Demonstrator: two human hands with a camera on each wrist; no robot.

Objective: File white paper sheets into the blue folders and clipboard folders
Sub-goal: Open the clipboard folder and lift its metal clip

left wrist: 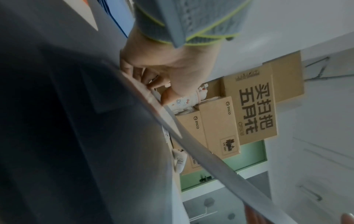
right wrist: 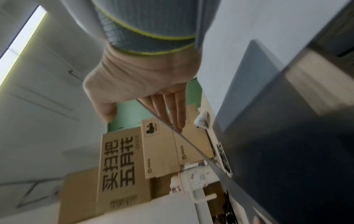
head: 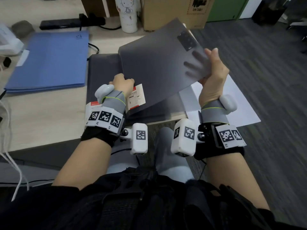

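A grey translucent clipboard folder cover (head: 156,63) is tilted up over the desk, its metal clip (head: 186,40) showing near the raised far corner. My right hand (head: 201,60) grips the cover's right edge, thumb on top and fingers showing through from beneath; the right wrist view shows the right hand (right wrist: 153,97) with straight fingers lying along the cover (right wrist: 277,136). My left hand (head: 127,80) pinches the cover's lower left edge, as the left hand (left wrist: 159,84) also does in the left wrist view. White paper sheets (head: 237,103) lie to the right, overhanging the desk. Blue folders (head: 51,62) lie stacked at the left.
More grey folders (head: 103,72) lie stacked under the raised cover, one with a white and red label (head: 136,97). At the back stand a white tumbler (head: 127,14), a cardboard box (head: 174,10) and a black power strip (head: 71,23). Carpeted floor lies to the right.
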